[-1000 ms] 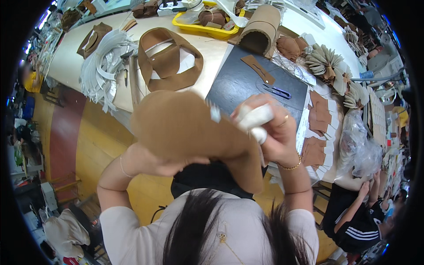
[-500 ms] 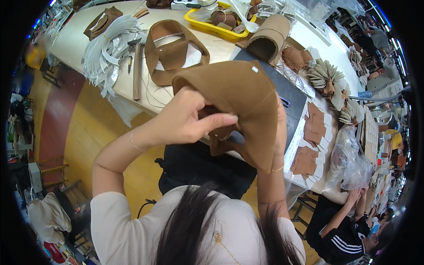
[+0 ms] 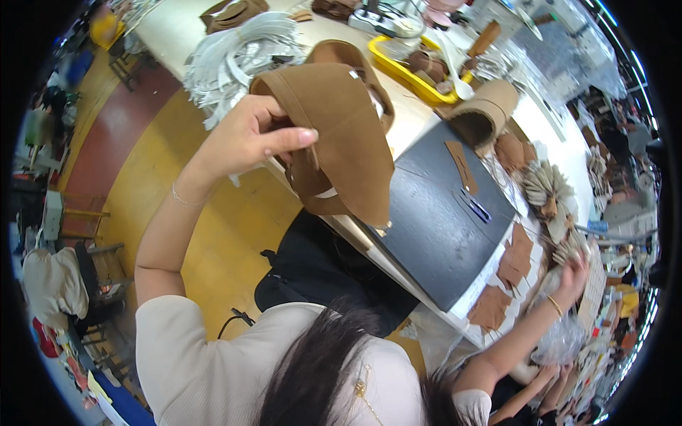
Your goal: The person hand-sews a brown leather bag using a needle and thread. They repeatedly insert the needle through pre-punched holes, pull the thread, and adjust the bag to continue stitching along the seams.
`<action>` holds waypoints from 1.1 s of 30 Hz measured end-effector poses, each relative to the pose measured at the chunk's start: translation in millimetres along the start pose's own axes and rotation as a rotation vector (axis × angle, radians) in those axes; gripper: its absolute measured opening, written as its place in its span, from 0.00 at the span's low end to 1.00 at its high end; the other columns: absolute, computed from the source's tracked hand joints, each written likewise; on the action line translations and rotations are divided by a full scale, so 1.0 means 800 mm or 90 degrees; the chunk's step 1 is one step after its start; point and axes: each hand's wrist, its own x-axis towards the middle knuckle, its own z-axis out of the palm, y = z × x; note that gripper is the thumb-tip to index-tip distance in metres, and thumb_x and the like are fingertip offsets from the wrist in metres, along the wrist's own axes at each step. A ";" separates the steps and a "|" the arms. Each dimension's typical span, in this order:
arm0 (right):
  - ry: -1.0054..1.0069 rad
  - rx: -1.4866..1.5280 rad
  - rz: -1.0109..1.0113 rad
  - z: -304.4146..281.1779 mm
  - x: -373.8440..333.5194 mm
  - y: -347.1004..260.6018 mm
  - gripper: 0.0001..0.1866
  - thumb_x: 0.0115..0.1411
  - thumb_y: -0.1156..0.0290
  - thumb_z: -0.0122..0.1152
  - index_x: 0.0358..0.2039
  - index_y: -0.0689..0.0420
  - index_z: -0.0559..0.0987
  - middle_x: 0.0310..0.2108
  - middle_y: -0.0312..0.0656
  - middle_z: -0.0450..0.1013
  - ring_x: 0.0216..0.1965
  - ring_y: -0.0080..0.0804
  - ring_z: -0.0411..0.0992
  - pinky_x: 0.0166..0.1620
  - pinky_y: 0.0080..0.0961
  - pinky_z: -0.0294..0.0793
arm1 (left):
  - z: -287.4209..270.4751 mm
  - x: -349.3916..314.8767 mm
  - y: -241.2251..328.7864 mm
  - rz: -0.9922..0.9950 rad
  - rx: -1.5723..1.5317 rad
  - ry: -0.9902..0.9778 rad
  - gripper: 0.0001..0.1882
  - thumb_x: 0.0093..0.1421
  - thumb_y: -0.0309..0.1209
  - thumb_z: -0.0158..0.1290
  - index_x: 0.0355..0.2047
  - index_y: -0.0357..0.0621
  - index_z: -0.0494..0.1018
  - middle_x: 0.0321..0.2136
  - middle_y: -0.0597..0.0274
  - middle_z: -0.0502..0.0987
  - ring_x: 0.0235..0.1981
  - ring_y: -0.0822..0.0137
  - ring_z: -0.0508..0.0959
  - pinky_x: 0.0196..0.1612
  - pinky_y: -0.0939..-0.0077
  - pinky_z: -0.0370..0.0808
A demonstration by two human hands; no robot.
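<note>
My left hand [image 3: 259,138] pinches the edge of a brown leather piece [image 3: 341,128], sewn into a curved, hollow shape with a small white tag at its top. The piece hangs in the air over the table's near edge. Far to the right, my right hand [image 3: 572,277] is stretched out with its fingers extended. Its fingertips are at a bundle of pale, brown-edged pieces [image 3: 566,245]; whether they touch it is not clear. Behind the held piece lies another brown sewn piece [image 3: 341,51], partly covered.
A dark cutting mat [image 3: 455,227] carries a brown strip [image 3: 462,167] and a purple-handled tool [image 3: 479,209]. Farther back are a rolled brown sheet [image 3: 490,106], a yellow tray [image 3: 387,60] and white strips [image 3: 238,57]. Flat brown pieces [image 3: 515,255] lie right of the mat. A co-worker's hands [image 3: 554,380] show at lower right.
My right hand has let go of the brown leather piece and reached far right. My left hand has carried the piece leftward in the picture, uncovering the mat. The view has turned.
</note>
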 end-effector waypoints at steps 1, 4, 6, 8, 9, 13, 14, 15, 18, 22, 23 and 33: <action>0.024 0.019 -0.049 -0.024 -0.001 -0.037 0.10 0.65 0.78 0.46 0.45 0.62 0.72 0.27 0.37 0.67 0.20 0.19 0.59 0.21 0.14 0.63 | -0.016 -0.003 -0.001 0.009 -0.007 0.016 0.12 0.59 0.32 0.59 0.38 0.35 0.77 0.28 0.67 0.79 0.27 0.79 0.76 0.31 0.84 0.74; 0.208 -0.117 -0.256 -0.053 -0.015 -0.119 0.15 0.64 0.69 0.53 0.20 0.53 0.65 0.20 0.32 0.61 0.18 0.20 0.58 0.19 0.15 0.60 | -0.047 -0.013 -0.005 0.129 0.144 0.111 0.13 0.58 0.31 0.60 0.39 0.34 0.77 0.30 0.64 0.80 0.32 0.74 0.78 0.36 0.79 0.75; 0.305 -0.234 -0.222 -0.023 -0.018 -0.105 0.14 0.63 0.68 0.53 0.20 0.52 0.65 0.20 0.31 0.61 0.17 0.20 0.59 0.18 0.15 0.60 | -0.044 -0.021 -0.008 0.245 0.355 0.195 0.14 0.56 0.30 0.61 0.40 0.34 0.76 0.37 0.60 0.80 0.39 0.68 0.78 0.44 0.74 0.74; 0.336 -0.325 -0.211 0.060 -0.015 -0.036 0.08 0.62 0.68 0.52 0.25 0.52 0.68 0.21 0.31 0.63 0.17 0.19 0.60 0.16 0.15 0.59 | -0.025 -0.033 -0.007 0.269 0.480 0.165 0.15 0.54 0.28 0.62 0.43 0.38 0.76 0.41 0.60 0.79 0.44 0.65 0.78 0.48 0.71 0.72; 0.283 -0.359 -0.217 0.116 -0.011 0.017 0.04 0.61 0.69 0.51 0.30 0.53 0.71 0.22 0.31 0.66 0.16 0.17 0.61 0.15 0.14 0.58 | -0.012 -0.039 -0.005 0.280 0.540 0.150 0.17 0.53 0.27 0.62 0.44 0.40 0.76 0.44 0.60 0.78 0.46 0.64 0.77 0.50 0.70 0.71; -0.138 -0.600 -0.077 0.349 -0.078 0.206 0.14 0.55 0.76 0.57 0.43 0.58 0.80 0.30 0.33 0.76 0.25 0.13 0.67 0.27 0.12 0.65 | 0.029 -0.041 0.014 0.474 0.619 0.053 0.20 0.49 0.27 0.63 0.44 0.54 0.77 0.42 0.67 0.77 0.47 0.61 0.78 0.52 0.64 0.72; -0.321 -0.611 -0.033 0.397 -0.094 0.230 0.17 0.55 0.76 0.57 0.46 0.59 0.78 0.31 0.36 0.75 0.31 0.13 0.69 0.32 0.14 0.68 | 0.036 -0.041 0.021 0.575 0.694 0.046 0.17 0.49 0.27 0.63 0.41 0.58 0.77 0.44 0.69 0.75 0.47 0.63 0.78 0.49 0.67 0.73; -0.451 -0.662 -0.050 0.435 -0.109 0.247 0.11 0.56 0.76 0.59 0.41 0.60 0.80 0.35 0.36 0.76 0.34 0.15 0.71 0.34 0.13 0.69 | 0.043 -0.043 0.027 0.672 0.761 0.044 0.16 0.50 0.26 0.62 0.38 0.62 0.76 0.46 0.72 0.74 0.47 0.65 0.78 0.46 0.70 0.74; -0.570 -0.620 0.034 0.503 -0.151 0.267 0.11 0.55 0.72 0.66 0.37 0.62 0.80 0.34 0.37 0.75 0.31 0.18 0.72 0.29 0.17 0.71 | 0.064 -0.061 0.043 0.648 0.796 0.067 0.17 0.48 0.27 0.63 0.37 0.65 0.75 0.43 0.75 0.74 0.47 0.66 0.78 0.44 0.69 0.75; -0.620 -0.590 0.152 0.517 -0.166 0.268 0.12 0.54 0.69 0.68 0.37 0.61 0.79 0.29 0.38 0.76 0.30 0.20 0.73 0.32 0.19 0.71 | 0.072 -0.071 0.053 0.592 0.772 0.033 0.18 0.48 0.29 0.62 0.39 0.64 0.73 0.43 0.76 0.73 0.47 0.67 0.78 0.43 0.67 0.75; -0.630 -0.592 0.214 0.514 -0.167 0.267 0.12 0.55 0.68 0.67 0.37 0.61 0.79 0.29 0.39 0.76 0.30 0.21 0.74 0.33 0.19 0.71 | 0.071 -0.071 0.054 0.605 0.784 0.014 0.18 0.49 0.29 0.62 0.39 0.64 0.73 0.43 0.76 0.73 0.48 0.67 0.77 0.42 0.67 0.75; -0.385 0.068 0.105 0.465 -0.117 0.228 0.13 0.68 0.64 0.45 0.42 0.59 0.74 0.32 0.43 0.73 0.37 0.33 0.72 0.46 0.39 0.68 | 0.084 -0.033 0.025 0.409 0.457 -0.083 0.19 0.54 0.29 0.61 0.46 0.37 0.75 0.45 0.57 0.77 0.48 0.60 0.75 0.56 0.65 0.67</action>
